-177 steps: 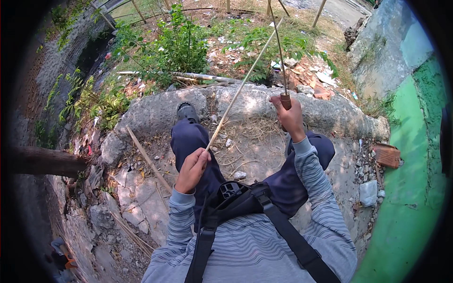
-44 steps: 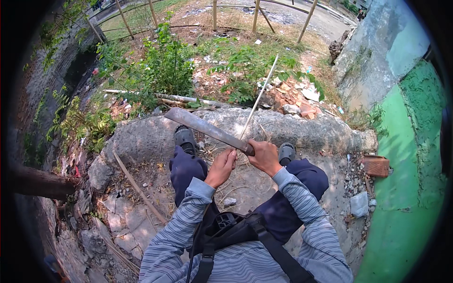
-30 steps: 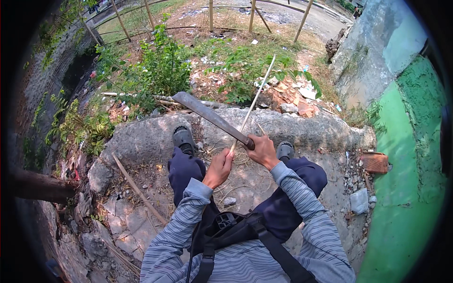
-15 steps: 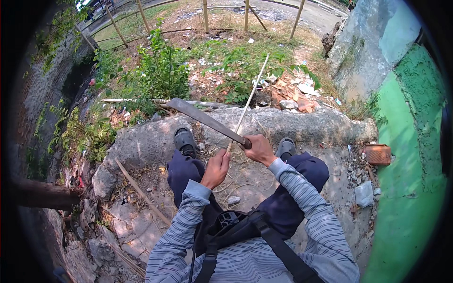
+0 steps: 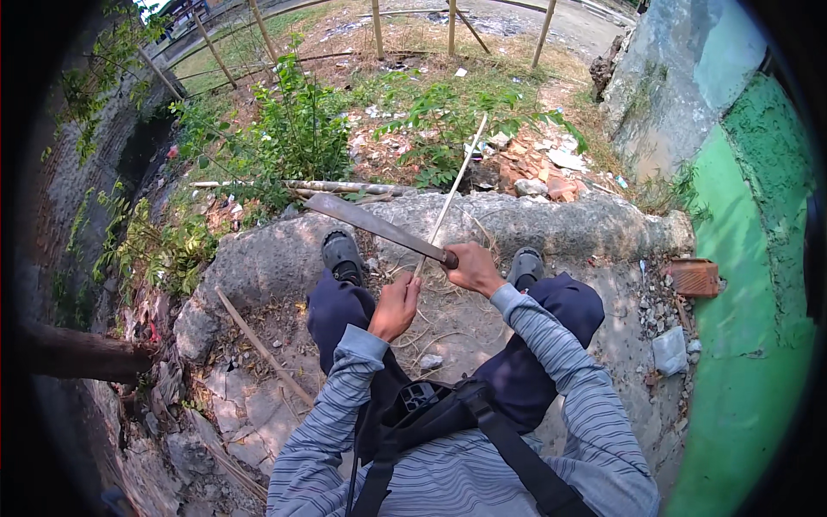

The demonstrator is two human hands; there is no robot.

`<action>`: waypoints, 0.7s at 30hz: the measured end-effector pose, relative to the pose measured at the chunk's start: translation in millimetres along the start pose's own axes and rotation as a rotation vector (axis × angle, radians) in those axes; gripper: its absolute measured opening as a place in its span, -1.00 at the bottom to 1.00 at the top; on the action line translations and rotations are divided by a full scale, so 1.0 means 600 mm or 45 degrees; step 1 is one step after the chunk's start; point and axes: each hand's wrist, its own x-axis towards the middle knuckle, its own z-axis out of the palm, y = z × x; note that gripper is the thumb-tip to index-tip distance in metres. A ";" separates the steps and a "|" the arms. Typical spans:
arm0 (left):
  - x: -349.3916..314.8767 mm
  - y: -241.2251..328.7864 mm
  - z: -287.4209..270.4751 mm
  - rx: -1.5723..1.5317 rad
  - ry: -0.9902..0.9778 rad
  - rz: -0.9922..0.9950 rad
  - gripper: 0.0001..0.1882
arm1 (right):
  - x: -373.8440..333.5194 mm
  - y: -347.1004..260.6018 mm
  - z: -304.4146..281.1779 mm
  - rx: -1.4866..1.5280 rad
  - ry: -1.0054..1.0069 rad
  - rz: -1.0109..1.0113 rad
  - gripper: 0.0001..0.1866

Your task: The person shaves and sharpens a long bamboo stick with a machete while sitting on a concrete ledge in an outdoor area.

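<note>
Between my knees, my left hand (image 5: pixel 395 308) is closed round the near end of a long, thin, pale strip of wood or bamboo (image 5: pixel 454 185), which slants away and up to the right. My right hand (image 5: pixel 474 269) grips the dark wooden handle of a machete (image 5: pixel 370 224). Its broad, worn blade points left and away, crossing the strip just beyond my left hand. The blade appears to touch the strip. Thin pale shavings (image 5: pixel 444 312) lie on the ground below my hands.
A low rough concrete ledge (image 5: pixel 551 226) runs beyond my feet, with green plants and rubble behind it. A loose stick (image 5: pixel 263 346) lies to my left. At right, a reddish-brown block (image 5: pixel 693 278) and a pale stone (image 5: pixel 669 352) lie beside the green wall (image 5: pixel 732 310).
Both hands keep their grips, and the machete still crosses the strip at nearly the same spot. The strip's far tip sits slightly lower; the whole view has shifted a little.
</note>
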 end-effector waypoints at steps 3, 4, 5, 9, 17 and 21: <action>-0.003 0.017 -0.005 0.013 -0.044 -0.039 -0.75 | 0.027 0.023 -0.022 -0.049 0.058 0.050 -0.86; -0.007 0.004 0.000 -0.019 -0.036 0.006 -0.74 | 0.033 0.031 -0.029 0.000 0.040 0.159 -0.84; -0.007 0.004 0.001 -0.018 -0.038 0.011 -0.74 | 0.034 0.034 -0.028 -0.001 0.045 0.160 -0.84; -0.011 0.007 0.000 -0.060 -0.068 -0.019 -0.73 | 0.021 0.033 -0.015 0.029 0.068 0.119 -0.79; -0.047 0.002 -0.008 -0.063 -0.088 -0.008 -0.75 | 0.035 0.070 -0.030 -0.015 -0.010 0.107 -0.77; -0.088 0.005 -0.008 -0.154 -0.186 -0.074 -0.75 | 0.048 0.125 -0.030 0.121 0.135 0.337 -0.76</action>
